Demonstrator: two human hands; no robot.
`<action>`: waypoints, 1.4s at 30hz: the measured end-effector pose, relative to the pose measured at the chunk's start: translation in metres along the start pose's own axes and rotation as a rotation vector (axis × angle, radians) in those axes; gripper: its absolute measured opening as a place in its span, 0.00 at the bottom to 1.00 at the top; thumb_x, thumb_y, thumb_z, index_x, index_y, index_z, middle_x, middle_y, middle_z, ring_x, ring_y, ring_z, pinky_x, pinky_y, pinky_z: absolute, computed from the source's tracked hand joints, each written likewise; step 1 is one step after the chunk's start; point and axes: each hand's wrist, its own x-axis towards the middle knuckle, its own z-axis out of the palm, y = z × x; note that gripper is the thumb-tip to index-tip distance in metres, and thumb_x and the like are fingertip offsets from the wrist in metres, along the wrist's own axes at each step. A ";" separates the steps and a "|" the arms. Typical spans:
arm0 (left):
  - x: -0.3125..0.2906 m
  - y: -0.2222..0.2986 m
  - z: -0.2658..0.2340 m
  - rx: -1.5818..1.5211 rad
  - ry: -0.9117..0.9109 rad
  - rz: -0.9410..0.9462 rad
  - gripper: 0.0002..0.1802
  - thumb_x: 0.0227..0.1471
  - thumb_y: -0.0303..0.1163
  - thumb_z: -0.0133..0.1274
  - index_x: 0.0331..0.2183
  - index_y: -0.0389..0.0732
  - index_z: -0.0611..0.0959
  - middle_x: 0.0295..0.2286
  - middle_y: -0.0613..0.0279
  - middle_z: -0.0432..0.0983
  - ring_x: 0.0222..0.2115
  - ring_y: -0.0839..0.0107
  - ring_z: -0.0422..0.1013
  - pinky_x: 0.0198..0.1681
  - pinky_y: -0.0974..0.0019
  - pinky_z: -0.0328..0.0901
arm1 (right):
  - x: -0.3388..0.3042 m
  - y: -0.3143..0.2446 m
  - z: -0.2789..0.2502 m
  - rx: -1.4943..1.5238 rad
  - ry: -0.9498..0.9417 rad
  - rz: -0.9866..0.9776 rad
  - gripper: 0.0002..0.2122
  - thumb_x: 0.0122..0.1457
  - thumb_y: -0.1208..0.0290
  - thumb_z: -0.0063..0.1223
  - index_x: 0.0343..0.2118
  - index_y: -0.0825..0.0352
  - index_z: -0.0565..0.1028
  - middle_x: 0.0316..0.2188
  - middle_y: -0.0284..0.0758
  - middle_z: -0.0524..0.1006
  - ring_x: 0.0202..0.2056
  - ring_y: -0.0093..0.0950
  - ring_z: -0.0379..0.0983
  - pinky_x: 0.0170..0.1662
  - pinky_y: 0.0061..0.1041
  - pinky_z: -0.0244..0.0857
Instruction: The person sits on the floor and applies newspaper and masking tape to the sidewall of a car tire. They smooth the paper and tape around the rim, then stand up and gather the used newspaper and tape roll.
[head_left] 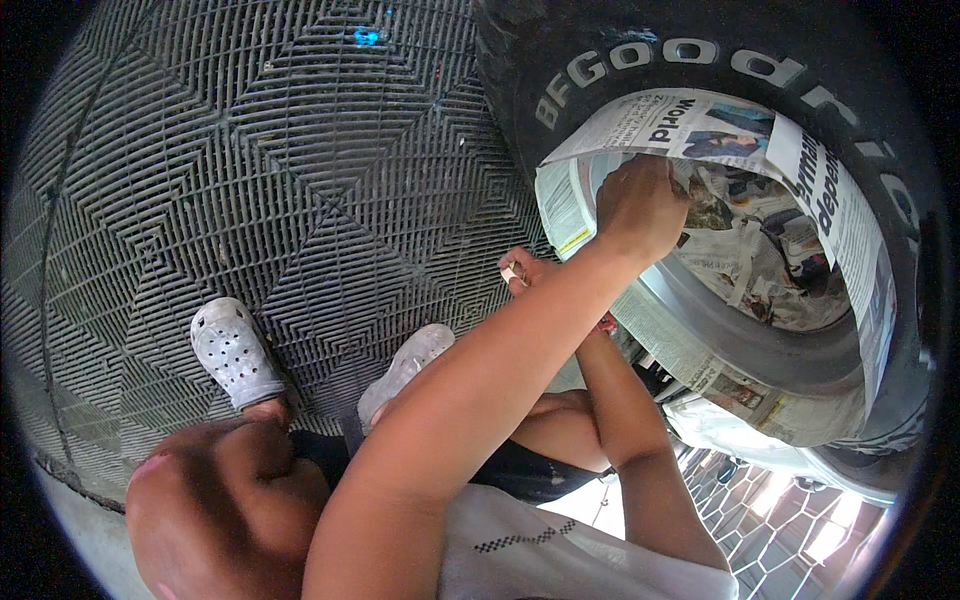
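Note:
A large black tyre (580,65) with raised pale lettering stands at the right, around a silver wheel rim (735,310). Sheets of newspaper (640,125) line the edge between rim and tyre, and crumpled newspaper (730,245) covers the rim's middle. My left hand (645,210) reaches inside the upper left of this ring, its fingers curled beside the newspaper's inner edge; whatever they grip is hidden. Under my left forearm, my right hand (530,270) pinches a small cream-coloured piece of tape (513,274), just left of the papered rim. My left arm crosses over the right one.
Black slatted floor mat (300,200) spreads across the left, with a small bright blue bit (366,37) at the top. My feet in pale clogs (230,345) stand on it. Wire mesh (770,515) lies at lower right, below the wheel.

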 end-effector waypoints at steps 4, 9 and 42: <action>-0.002 -0.010 0.010 -0.012 0.100 0.079 0.10 0.55 0.27 0.52 0.39 0.35 0.80 0.34 0.38 0.81 0.37 0.37 0.77 0.44 0.39 0.70 | -0.005 0.001 0.000 -0.157 0.032 -0.100 0.12 0.70 0.59 0.54 0.42 0.65 0.72 0.31 0.25 0.70 0.31 0.24 0.63 0.40 0.29 0.63; 0.003 -0.016 0.007 0.108 0.133 0.198 0.12 0.51 0.25 0.54 0.39 0.35 0.83 0.35 0.38 0.82 0.39 0.40 0.79 0.45 0.43 0.73 | 0.001 0.060 0.013 0.088 0.032 -0.295 0.09 0.71 0.65 0.50 0.48 0.62 0.72 0.30 0.26 0.71 0.33 0.22 0.66 0.40 0.28 0.65; 0.021 -0.056 0.028 -0.106 -0.335 -0.156 0.23 0.65 0.33 0.40 0.57 0.34 0.74 0.55 0.35 0.74 0.57 0.39 0.70 0.61 0.47 0.65 | -0.037 0.019 0.007 -0.018 0.039 -0.222 0.22 0.66 0.60 0.58 0.59 0.66 0.73 0.57 0.40 0.72 0.58 0.38 0.67 0.64 0.39 0.58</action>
